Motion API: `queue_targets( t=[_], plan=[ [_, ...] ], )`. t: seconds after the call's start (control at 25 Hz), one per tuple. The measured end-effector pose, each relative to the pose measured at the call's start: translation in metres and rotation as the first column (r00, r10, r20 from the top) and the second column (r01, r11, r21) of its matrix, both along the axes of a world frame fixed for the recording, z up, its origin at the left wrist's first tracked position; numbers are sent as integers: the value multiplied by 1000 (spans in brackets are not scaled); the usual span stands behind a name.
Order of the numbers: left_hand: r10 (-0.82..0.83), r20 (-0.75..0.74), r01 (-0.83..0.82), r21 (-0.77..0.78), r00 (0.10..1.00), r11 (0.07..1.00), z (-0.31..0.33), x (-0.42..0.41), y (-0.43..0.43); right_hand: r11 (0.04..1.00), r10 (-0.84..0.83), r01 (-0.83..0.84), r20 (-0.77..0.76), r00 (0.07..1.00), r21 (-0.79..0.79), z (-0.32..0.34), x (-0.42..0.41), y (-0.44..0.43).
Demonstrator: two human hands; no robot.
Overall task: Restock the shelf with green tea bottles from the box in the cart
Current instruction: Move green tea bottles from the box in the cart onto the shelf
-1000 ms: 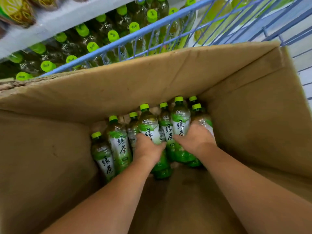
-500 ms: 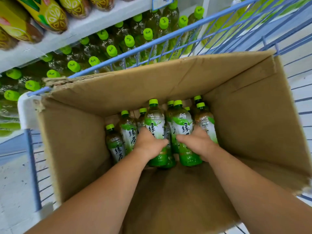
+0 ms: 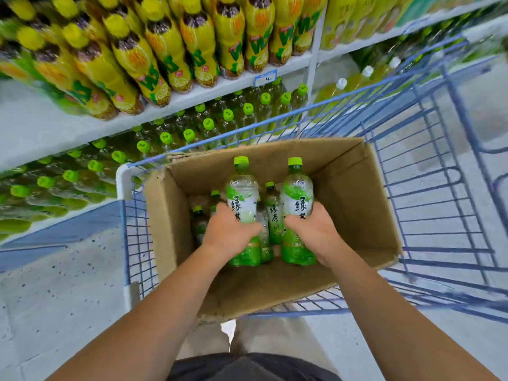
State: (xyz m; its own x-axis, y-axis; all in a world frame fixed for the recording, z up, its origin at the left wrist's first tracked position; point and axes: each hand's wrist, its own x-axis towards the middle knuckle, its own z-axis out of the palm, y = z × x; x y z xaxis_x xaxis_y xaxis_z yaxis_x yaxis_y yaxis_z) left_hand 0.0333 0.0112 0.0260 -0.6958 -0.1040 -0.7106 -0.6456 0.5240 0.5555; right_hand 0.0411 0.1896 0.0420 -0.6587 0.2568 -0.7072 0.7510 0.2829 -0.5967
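A brown cardboard box (image 3: 354,193) sits in a blue wire cart (image 3: 439,171). My left hand (image 3: 228,233) grips one green tea bottle (image 3: 242,193) by its middle, lifted upright above the others. My right hand (image 3: 316,232) grips a second green tea bottle (image 3: 297,193) the same way, beside the first. Several more green tea bottles (image 3: 272,213) with green caps stay standing low in the box behind and between the two. The lower shelf (image 3: 209,125) beyond the cart holds rows of green-capped tea bottles.
The upper shelf (image 3: 41,125) carries yellow lemon-tea bottles (image 3: 165,50) with a price tag (image 3: 265,78) on its edge. White-capped bottles (image 3: 341,86) stand to the right on the lower shelf. Speckled grey floor lies left of the cart.
Both hands have raised their bottles up out of the cluster in the box. The view has pulled back and up, so the shelves and the cart now show.
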Motion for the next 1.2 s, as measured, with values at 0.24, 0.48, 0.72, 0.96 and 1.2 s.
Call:
queue_targets(
  t=[0.24,0.48,0.72,0.96,1.2],
  plan=[
    [82,-221,-77,32,972,997,88,10,-49,989,137,-125,-157,978,81,75,0,-28],
    [202,-389,-185,81,899,979,141,9,-124,974,225,-211,-313,923,77,129,-26,-105],
    [271,-445,-265,79,853,961,153,7,-245,952,297,-302,-404,865,53,155,-45,-232],
    [242,-464,-259,27,852,965,149,-1,-403,948,315,-306,-404,859,88,148,-56,-385],
    [201,-483,-239,-17,852,971,128,-27,-515,933,357,-346,-390,849,102,117,-83,-499]
  ],
)
